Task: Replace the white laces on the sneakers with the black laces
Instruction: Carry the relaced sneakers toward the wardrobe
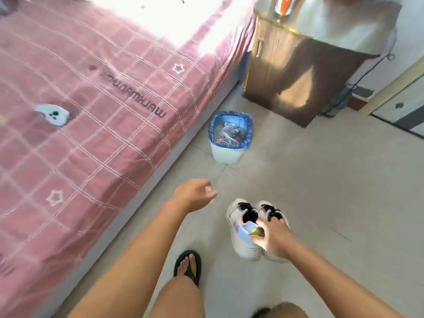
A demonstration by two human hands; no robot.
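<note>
**Both sneakers carried in one hand**

The right hand (274, 237) grips the pair of sneakers (254, 228) at the heels, above the floor (321, 191), black laces showing. They look light and stiff enough to hang together. The left hand (195, 193) is loosely curled, empty. Bed (91, 111) to the left, bin (229, 136) ahead, open room to the right.

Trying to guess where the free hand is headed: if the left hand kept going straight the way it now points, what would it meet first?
The left hand points forward and slightly right over bare tiled floor. The first thing in that line looks like the white waste bin with the blue bag liner, though depth is unclear and it may pass above it.
</note>
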